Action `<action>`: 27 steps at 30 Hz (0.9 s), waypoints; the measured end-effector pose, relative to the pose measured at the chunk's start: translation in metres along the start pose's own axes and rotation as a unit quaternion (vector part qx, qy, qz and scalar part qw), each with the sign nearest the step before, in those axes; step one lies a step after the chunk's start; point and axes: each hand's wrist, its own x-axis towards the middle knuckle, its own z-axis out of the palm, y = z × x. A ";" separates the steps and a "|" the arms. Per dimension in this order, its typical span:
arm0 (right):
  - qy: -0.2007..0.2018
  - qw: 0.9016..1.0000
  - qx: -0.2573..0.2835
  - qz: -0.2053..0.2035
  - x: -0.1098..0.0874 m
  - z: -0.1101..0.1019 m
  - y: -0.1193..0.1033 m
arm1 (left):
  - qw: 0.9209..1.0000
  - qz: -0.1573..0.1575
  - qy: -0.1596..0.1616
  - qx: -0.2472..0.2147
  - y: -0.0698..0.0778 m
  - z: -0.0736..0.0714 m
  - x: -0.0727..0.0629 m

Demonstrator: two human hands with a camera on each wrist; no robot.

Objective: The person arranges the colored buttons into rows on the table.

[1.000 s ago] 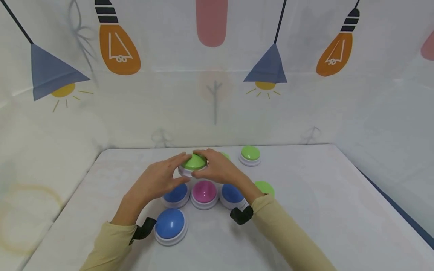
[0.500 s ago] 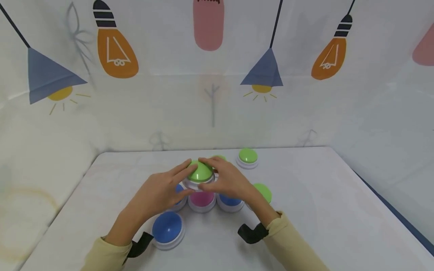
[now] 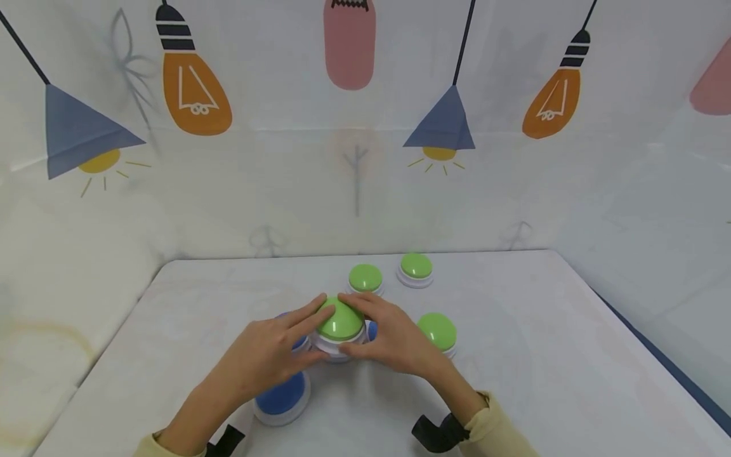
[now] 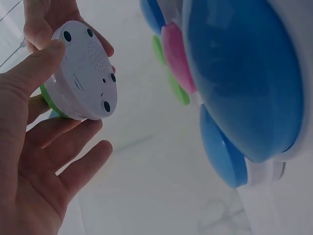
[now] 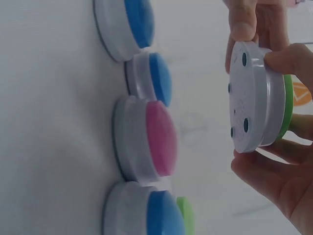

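Both hands hold one green-topped push button (image 3: pixel 339 324) in the air, its white base tilted toward the wrist cameras. My left hand (image 3: pixel 268 355) grips its left side, thumb low on the base and fingers over the dome. From the right, my right hand (image 3: pixel 400 336) pinches it between thumb and fingers. Its underside (image 4: pixel 90 68) shows dark round feet and a patch of small holes. A pink button (image 5: pixel 162 137) stands on the table, hidden in the head view behind the held one. Blue buttons stand on either side of it, partly covered by the hands.
A blue button (image 3: pixel 281 395) sits nearest, beside my left forearm. Green buttons stand at the back (image 3: pixel 365 277), the back right (image 3: pixel 416 265) and right of my right hand (image 3: pixel 438 330). Behind the white table (image 3: pixel 514 355) hangs a printed cloth wall (image 3: pixel 274 171).
Both hands have brought the held green button nearer to me, from behind the pink button to in front of it in view. The green button at the back has come into full sight.
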 end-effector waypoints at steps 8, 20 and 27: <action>-0.020 0.999 0.013 0.029 -0.015 0.014 0.005 | 0.998 -0.016 -0.067 0.004 0.005 0.004 -0.005; -0.043 0.998 -0.029 0.026 -0.031 0.023 0.002 | 0.993 -0.011 -0.117 0.030 0.010 0.002 -0.010; -0.031 0.999 -0.023 -0.017 -0.046 0.030 -0.001 | 0.989 -0.008 -0.144 0.027 0.017 0.002 -0.012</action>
